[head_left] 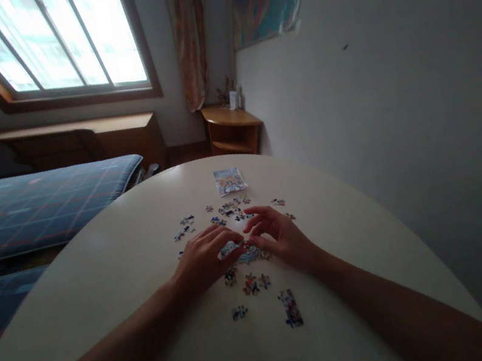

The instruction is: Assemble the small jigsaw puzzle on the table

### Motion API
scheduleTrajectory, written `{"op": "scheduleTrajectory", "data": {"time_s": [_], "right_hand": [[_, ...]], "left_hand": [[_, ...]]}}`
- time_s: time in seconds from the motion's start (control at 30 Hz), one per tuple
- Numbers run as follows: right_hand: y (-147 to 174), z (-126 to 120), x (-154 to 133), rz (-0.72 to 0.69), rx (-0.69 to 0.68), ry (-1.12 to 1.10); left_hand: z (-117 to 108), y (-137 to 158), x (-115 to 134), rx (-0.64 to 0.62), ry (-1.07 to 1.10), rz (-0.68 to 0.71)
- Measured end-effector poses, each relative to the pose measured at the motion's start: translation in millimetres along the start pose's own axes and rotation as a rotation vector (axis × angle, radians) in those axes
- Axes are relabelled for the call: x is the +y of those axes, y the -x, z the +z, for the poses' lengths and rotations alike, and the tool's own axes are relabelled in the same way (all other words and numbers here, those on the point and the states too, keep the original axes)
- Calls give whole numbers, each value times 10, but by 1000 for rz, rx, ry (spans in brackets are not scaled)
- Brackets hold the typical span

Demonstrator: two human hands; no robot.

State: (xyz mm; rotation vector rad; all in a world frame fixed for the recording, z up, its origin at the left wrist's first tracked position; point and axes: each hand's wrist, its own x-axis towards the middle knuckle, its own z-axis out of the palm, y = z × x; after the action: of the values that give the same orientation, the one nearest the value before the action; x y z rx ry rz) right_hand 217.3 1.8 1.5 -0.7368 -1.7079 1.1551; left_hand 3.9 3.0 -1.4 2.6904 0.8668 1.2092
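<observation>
A partly joined jigsaw puzzle (250,255) lies on the table under my fingertips, mostly blue and white where it shows. My left hand (209,253) reaches in from the left, thumb and index finger closed on a small puzzle piece (245,244) with a bit of red. From the other side my right hand (282,237) meets it, fingers curved and apart, the thumb tip close to that piece; whether it touches is unclear. Loose puzzle pieces (229,209) are scattered beyond the hands. Nearer to me are more loose pieces (251,285) and a joined strip of puzzle (291,308).
The round white table (158,348) carries a small picture sheet (229,180) at its far side. A plaid mattress (42,207) stands at the left, a wall (395,105) at the right. Behind are a wooden corner shelf (232,115) and a window (51,39).
</observation>
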Motion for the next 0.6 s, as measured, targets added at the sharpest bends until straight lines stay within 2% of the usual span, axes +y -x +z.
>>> {"op": "scheduleTrajectory", "data": {"time_s": [0.2, 0.6], "right_hand": [[26, -11, -64, -169, -36, 323], [27, -41, -73, -199, -22, 407]], "left_hand": [[-12, 8, -8, 26, -26, -32], [-31, 7, 9, 2, 3, -12]]}}
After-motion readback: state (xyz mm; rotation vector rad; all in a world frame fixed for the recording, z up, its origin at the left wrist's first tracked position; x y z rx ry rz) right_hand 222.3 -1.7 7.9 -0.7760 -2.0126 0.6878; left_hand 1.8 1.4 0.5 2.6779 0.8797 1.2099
